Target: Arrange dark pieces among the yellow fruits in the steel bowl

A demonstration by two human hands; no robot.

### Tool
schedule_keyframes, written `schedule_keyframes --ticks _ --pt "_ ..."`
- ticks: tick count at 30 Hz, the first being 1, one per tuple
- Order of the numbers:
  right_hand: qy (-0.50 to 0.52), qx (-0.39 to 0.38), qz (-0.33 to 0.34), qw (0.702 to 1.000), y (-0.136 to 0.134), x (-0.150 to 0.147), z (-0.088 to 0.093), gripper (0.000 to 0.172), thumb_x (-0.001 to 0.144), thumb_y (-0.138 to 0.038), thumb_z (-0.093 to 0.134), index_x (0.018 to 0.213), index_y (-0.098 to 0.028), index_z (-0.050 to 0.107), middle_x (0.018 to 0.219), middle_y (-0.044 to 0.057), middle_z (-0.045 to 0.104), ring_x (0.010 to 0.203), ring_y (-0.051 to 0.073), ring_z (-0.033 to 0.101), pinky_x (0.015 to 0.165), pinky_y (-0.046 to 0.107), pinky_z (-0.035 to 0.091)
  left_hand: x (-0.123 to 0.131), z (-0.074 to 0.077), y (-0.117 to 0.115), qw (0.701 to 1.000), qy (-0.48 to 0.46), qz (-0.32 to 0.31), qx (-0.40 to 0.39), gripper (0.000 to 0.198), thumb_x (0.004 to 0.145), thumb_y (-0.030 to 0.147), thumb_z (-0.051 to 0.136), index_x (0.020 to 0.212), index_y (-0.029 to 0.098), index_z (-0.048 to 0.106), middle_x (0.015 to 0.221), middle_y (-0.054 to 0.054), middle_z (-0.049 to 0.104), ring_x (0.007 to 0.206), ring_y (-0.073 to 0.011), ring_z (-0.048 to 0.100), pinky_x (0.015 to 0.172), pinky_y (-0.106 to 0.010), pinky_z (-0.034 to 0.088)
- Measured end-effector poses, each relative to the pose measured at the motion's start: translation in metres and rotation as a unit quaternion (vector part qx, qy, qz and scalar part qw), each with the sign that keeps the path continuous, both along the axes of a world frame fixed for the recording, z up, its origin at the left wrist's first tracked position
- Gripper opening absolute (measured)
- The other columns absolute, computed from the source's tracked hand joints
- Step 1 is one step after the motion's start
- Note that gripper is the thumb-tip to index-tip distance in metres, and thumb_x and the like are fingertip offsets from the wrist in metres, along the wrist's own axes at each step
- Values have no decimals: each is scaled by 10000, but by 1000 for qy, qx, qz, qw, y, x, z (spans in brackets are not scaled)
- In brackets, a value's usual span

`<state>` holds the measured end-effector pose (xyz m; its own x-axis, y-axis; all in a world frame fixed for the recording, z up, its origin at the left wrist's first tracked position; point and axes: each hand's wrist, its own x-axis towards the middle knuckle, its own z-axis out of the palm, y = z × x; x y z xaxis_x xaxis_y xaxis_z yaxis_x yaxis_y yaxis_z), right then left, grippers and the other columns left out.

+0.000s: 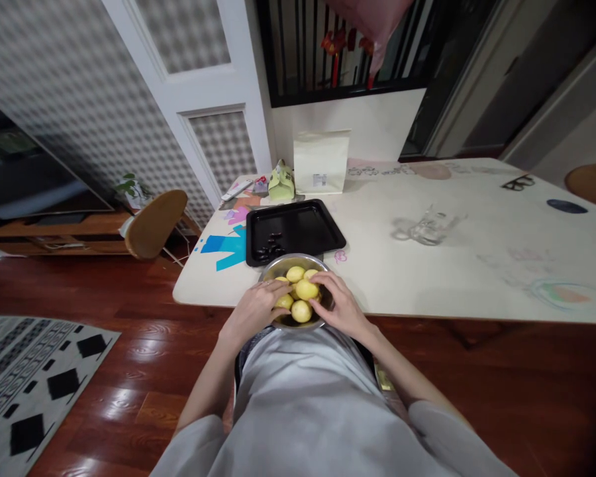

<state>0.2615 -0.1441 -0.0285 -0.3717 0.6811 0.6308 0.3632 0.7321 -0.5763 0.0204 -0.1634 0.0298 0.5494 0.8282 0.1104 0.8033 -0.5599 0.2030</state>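
And nothing legible here, folks: the pale bag [321, 149] at the far edge of the bench [372, 232] wears a small label [320, 179], its print too tiny to read.

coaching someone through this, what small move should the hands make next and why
Perhaps lift one yellow item with the right hand: its thumb and fingertips are right at that piece, while the left hand is at the opposite side of the metal bowl.
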Motion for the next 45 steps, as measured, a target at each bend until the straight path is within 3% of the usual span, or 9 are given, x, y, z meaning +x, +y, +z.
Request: schedule_keyframes --ticks 5,14,20,23,27,31,37,45 --pt "-32 1 9 999 -2 4 -1 416 958 -231 621 1368 -286 574 1350 109 610 1259 289 602 1067 504 526 3 0 0 1000 -3 -20 -6 493 902 291 773 1358 177 624 1402 -117 680 1320 -295 632 1124 -459 505" --pt "-31 21 -23 999 -8 13 12 451 896 -180 625 1333 -268 555 1235 120 594 1184 295 614 986 477 576 2 2 -2 996 -51 -74 -30 585 966 386 686 1502 237 507 1526 -108 580 1449 -267 517 1205 -460 431" --pt "-86 -2 -32 996 -8 32 16 486 887 -165 603 1357 -273 542 1299 118 585 1196 298 612 1017 484 553 -6 0 6 998 -37 -46 -18 582 951 370 710 1492 251 531 1551 -111 553 1491 -279 460 1240 -499 366" --pt "-108 -4 -40 993 -6 34 18 523 903 -182 604 1410 -267 507 1350 128 583 1236 314 593 1043 512 528 -19 0 12 998 -44 -25 -31 751 863 497 788 1519 266 506 1615 -137 467 1529 -323 394 1249 -541 334" --pt "-122 -3 -33 992 -5 33 17 562 928 -225 619 1467 -264 465 1391 137 570 1279 323 571 1065 529 508 -34 -3 17 994 -56 -32 -92 1163 641 641 895 1609 264 371 1710 -180 257 1584 -386 257 1272 -565 288" --pt "-114 -2 -39 993 -5 32 16 570 949 -273 626 1493 -283 454 1400 136 569 1292 326 567 1070 536 507 -38 -11 19 988 -65 -65 -127 1358 609 639 914 1672 232 173 1746 -196 31 1621 -388 67 1303 -549 225" --pt "-96 21 -56 994 -5 27 14 555 973 -279 607 1506 -287 455 1423 147 553 1306 328 556 1075 555 507 -33 -20 20 987 -92 -57 -115 1467 597 621 928 1681 238 17 1738 -214 -55 1614 -394 -24 1300 -590 184" --pt "-92 87 -79 989 -3 21 12 421 979 -235 574 1398 -279 578 1389 135 604 1340 339 552 1105 612 475 -1 -31 16 987 -123 -49 -93 1376 675 719 822 1679 262 0 1736 -204 -77 1610 -396 -46 1289 -616 168"
